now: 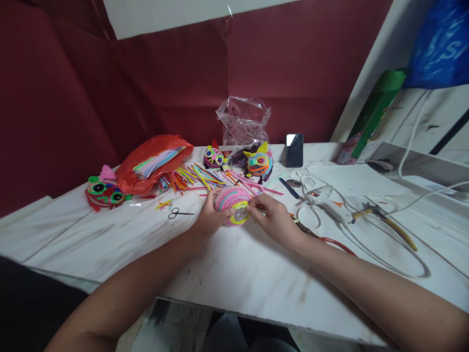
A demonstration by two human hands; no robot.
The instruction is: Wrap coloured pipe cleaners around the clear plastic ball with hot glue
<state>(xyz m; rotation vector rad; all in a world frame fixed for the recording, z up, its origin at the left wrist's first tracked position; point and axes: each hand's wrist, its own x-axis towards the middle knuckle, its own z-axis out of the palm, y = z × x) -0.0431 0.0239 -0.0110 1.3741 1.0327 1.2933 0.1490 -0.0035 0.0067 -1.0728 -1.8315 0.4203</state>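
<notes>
Near the middle of the table, a ball wound with pink pipe cleaners (230, 197) sits between my hands. It has a blue-green streak, and a yellow pipe cleaner (234, 221) curves around a clear, bare patch on its near right side. My left hand (211, 215) is closed around the ball's left side, thumb across its front. The fingers of my right hand (273, 217) are pinched together at the right edge of the yellow ring; their tips partly hide what they grip. Small black scissors (178, 213) lie left of my left hand.
Loose pipe cleaners (194, 176) spread behind the ball, beside a red bag (146, 161). Decorated animal heads (106, 193) stand left and at the back. A phone (294, 150) leans upright. On the right lie a corded glue gun (326, 203) and pliers (392, 227).
</notes>
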